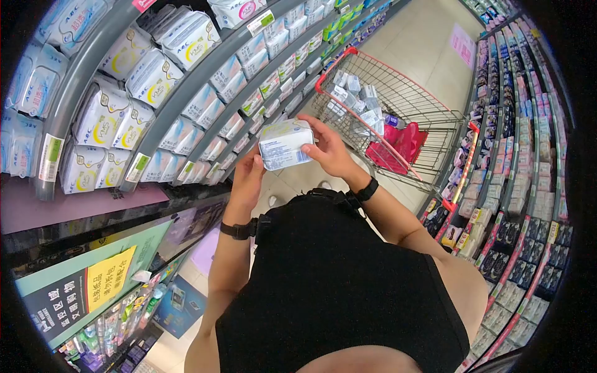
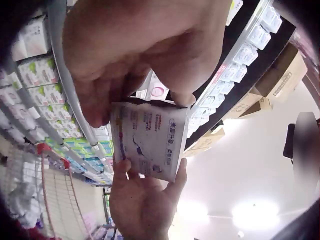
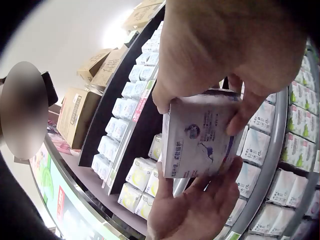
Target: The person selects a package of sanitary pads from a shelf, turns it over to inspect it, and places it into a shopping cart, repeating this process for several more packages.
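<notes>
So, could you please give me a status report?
Left fingers and right fingers holding package. Package held above floor. Cart off to the right; nothing visibly in the way.

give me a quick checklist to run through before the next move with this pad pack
1. Sanitary pad pack steadied from both sides: ok, the left hand and right hand hold opposite ends.
2. One hand free: not ok, both are on the pack.
3. Printed panel facing the person: ok, fine blue print shows in the head view.
4. Wrapper sealed all round: cannot tell, the hands cover parts of it.
5. Room in the shopping cart: ok, the white packs inside leave some space.
</notes>
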A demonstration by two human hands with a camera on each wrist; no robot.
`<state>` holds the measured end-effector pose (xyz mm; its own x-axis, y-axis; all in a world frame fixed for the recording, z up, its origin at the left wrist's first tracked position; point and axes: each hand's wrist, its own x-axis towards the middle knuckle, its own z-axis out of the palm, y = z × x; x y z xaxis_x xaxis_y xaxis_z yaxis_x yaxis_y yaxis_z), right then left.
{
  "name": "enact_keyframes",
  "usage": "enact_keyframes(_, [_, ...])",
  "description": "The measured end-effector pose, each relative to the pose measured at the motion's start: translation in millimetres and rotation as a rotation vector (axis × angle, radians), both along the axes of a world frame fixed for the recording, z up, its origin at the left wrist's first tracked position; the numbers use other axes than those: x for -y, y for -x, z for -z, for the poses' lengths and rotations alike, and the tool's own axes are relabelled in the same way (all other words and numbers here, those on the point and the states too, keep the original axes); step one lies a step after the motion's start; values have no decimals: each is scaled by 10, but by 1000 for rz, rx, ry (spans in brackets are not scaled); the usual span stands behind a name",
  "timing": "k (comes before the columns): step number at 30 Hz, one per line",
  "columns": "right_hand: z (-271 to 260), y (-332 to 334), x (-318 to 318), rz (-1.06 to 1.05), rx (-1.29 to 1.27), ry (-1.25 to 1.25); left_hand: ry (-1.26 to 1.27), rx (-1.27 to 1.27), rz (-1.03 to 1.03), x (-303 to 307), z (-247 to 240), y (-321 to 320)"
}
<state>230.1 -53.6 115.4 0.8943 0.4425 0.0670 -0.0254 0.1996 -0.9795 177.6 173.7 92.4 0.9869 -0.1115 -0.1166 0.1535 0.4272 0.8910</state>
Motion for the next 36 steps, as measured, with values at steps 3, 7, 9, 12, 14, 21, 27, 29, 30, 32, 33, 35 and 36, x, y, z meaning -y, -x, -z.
enact_keyframes(3, [-61, 14, -21, -2, -22, -7, 98, 6, 58, -40, 30, -37])
enact_keyframes(7, [35, -19, -25, 10, 66, 62, 37, -39, 51, -58, -17, -43])
enact_keyframes(9, [35, -34, -15, 3, 103, 101, -50, -90, 29, -63, -34, -60])
enact_keyframes(12, [-4, -41, -11, -18, 127, 124, -61, -89, -35, -6, -63, -81])
enact_keyframes(14, [-10, -73, 1, -52, 126, 103, -31, -43, -67, 11, -47, -94])
enact_keyframes(21, [134, -206, -6, -31, 62, -35, 0, -17, -186, -23, 81, -120])
enact_keyframes(27, [259, -268, 70, -64, 4, 175, -111, 48, -212, -13, 1, -116])
enact_keyframes(29, [306, -266, 83, -84, -23, 146, -147, 87, -196, -7, -47, -112])
enact_keyframes(30, [314, -254, 83, -85, -32, 128, -165, 104, -190, -5, -68, -102])
enact_keyframes(32, [328, -236, 83, -87, -42, 100, -107, 128, -151, 1, -122, -94])
enact_keyframes(33, [334, -231, 85, -87, -42, 90, -80, 142, -132, -6, -134, -101])
enact_keyframes(35, [335, -217, 67, -85, -41, 73, -50, 164, -117, -39, -65, -117])
enact_keyframes(36, [331, -208, 57, -82, -42, 66, -35, 174, -109, -56, -21, -120])
